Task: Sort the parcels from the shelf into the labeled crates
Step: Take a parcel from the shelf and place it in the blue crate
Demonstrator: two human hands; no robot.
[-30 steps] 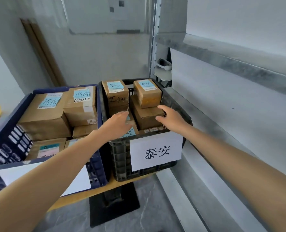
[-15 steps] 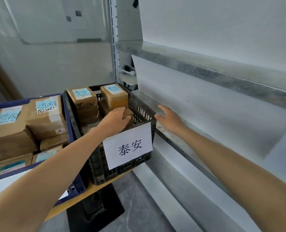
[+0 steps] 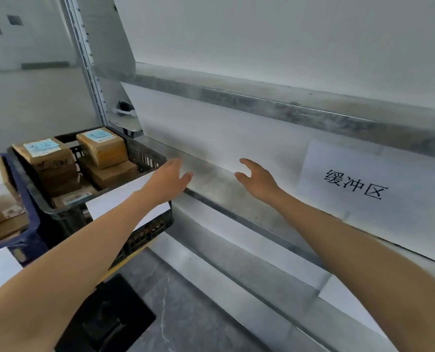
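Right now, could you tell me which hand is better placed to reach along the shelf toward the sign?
Right. The right hand is over the shelf, open and empty, nearer the sign; the left hand hovers by the crate, farther off.

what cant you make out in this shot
Head view:
- White label on the black crate: the left forearm covers its writing.
- Blue crate: cut off by the left edge.
- Blue stickers on the parcels: handwriting too blurred to read.
- Shelf further right: cut off by the right edge.
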